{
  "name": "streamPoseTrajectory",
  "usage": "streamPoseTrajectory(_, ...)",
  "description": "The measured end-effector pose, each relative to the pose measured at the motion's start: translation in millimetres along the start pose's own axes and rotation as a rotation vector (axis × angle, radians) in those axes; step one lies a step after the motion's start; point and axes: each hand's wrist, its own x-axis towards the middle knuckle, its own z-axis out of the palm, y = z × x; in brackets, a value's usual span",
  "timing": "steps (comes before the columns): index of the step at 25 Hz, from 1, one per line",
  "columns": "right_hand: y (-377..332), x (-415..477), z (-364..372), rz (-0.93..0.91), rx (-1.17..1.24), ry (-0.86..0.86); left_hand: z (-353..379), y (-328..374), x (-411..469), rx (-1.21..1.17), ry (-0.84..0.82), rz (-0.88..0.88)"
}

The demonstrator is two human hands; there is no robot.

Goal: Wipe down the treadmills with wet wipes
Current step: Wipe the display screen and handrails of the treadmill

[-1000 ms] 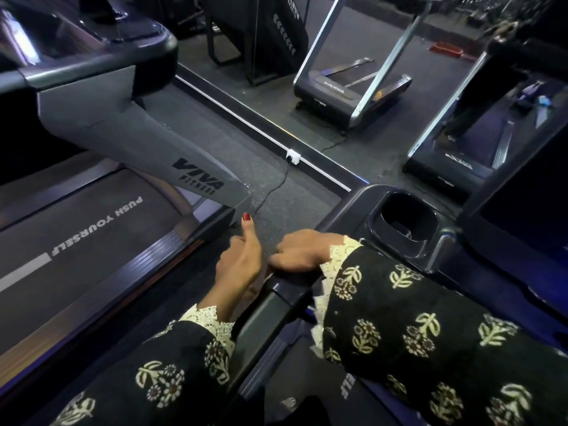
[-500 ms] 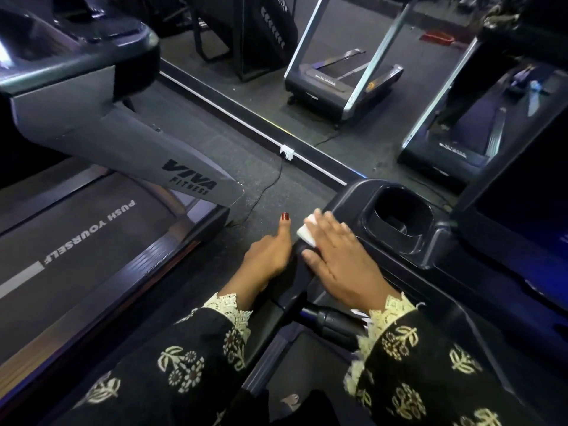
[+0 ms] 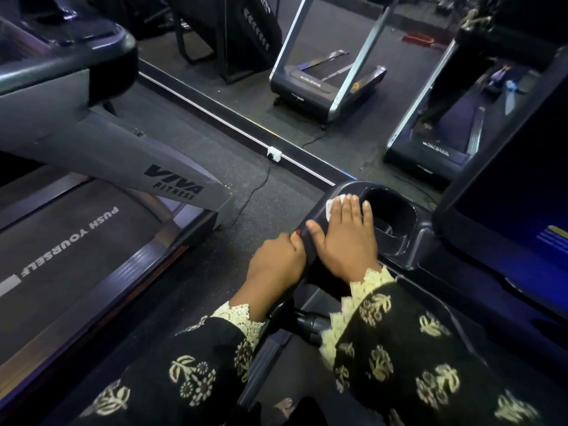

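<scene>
The right hand [image 3: 344,238] lies flat on the left corner of the treadmill [image 3: 425,241] console, fingers straight and close together. Its grip is wide, pressing down rather than holding. Under those fingers sits the wet wipe [image 3: 333,205], almost wholly covered. Only a white edge shows past the fingertips, on the rim just left of the cup holder [image 3: 390,216].

The left hand [image 3: 276,265] has its grip closed round the dark handrail [image 3: 309,249] just beside the right hand, the thumb on top. Its curled fingers go out of sight beneath the rail.

Black flowered sleeves [image 3: 415,348] with lace cuffs cover both wrists and hide the rail's lower run. The screen [image 3: 507,186] is cut off at the right edge.

To the left, the neighbouring treadmill [image 3: 76,241] shows only part of its belt, lettered PUSH YOURSELF. A mirror [image 3: 384,96] along the floor returns more machines, dim and hard to read.
</scene>
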Motion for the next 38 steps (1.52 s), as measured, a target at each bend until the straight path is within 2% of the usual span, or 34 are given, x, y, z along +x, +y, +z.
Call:
streamPoseTrajectory(3, 9.4, 30.1, -4.9, 0.014, 0.055, -0.092, 4.2, 10.6, 7.4, 0.016, 0.015, 0.037)
streamPoseTrajectory(7, 23.0, 0.1, -5.2, -0.417, 0.161, -0.052, 8.0, 12.8, 19.0, -0.037, 0.031, 0.123)
streamPoseTrajectory(9, 36.4, -2.6, -7.8, -0.538, 0.208, -0.083, 6.6, 14.8, 20.1, -0.046, 0.038, 0.142)
streamPoseTrajectory(11, 46.3, 16.0, -6.8, -0.489, 0.161, -0.046, 4.9, 15.5, 20.9, -0.021, 0.058, 0.132)
streamPoseTrajectory(14, 46.7, 57.7, -6.4, -0.279, 0.129, -0.037, 5.4, 16.6, 18.1, 0.048, 0.092, 0.131)
streamPoseTrajectory(15, 41.7, 67.9, -7.1, -0.288, 0.114, -0.045, 5.3, 17.5, 16.4, 0.080, 0.112, 0.137)
streamPoseTrajectory(19, 13.0, 75.2, -18.4, -0.665, 0.127, -0.192, 5.6, 21.1, 11.1, 0.200, 0.186, 0.164)
streamPoseTrajectory(20, 7.7, 75.5, -21.4, -0.696, 0.123, -0.235, 5.8, 20.8, 10.3, 0.214, 0.197, 0.170)
streamPoseTrajectory(24, -9.0, 107.2, -31.5, -0.526, -0.245, -0.374, 5.4, 19.5, 10.5, 0.222, 0.212, 0.185)
streamPoseTrajectory(27, -6.6, 115.5, -34.1, -0.477, -0.383, -0.363, 6.1, 19.2, 11.7, 0.214, 0.209, 0.193)
streamPoseTrajectory(30, 14.4, 102.8, -23.9, -0.647, -0.232, -0.252, 7.4, 17.1, 14.8, 0.211, 0.215, 0.192)
streamPoseTrajectory(32, 34.8, 88.4, -16.0, -0.632, -0.027, -0.176, 9.4, 16.3, 17.7, 0.210, 0.202, 0.204)
streamPoseTrajectory(34, 47.8, 74.1, -6.9, -0.471, 0.044, -0.074, 11.0, 16.3, 19.4, 0.215, 0.186, 0.227)
streamPoseTrajectory(36, 50.6, 57.7, -1.7, -0.234, 0.032, -0.066, 12.3, 18.3, 21.0, 0.222, 0.164, 0.251)
streamPoseTrajectory(38, 46.1, 37.2, -3.7, -0.147, 0.004, -0.084, 13.7, 20.8, 22.8, 0.232, 0.145, 0.261)
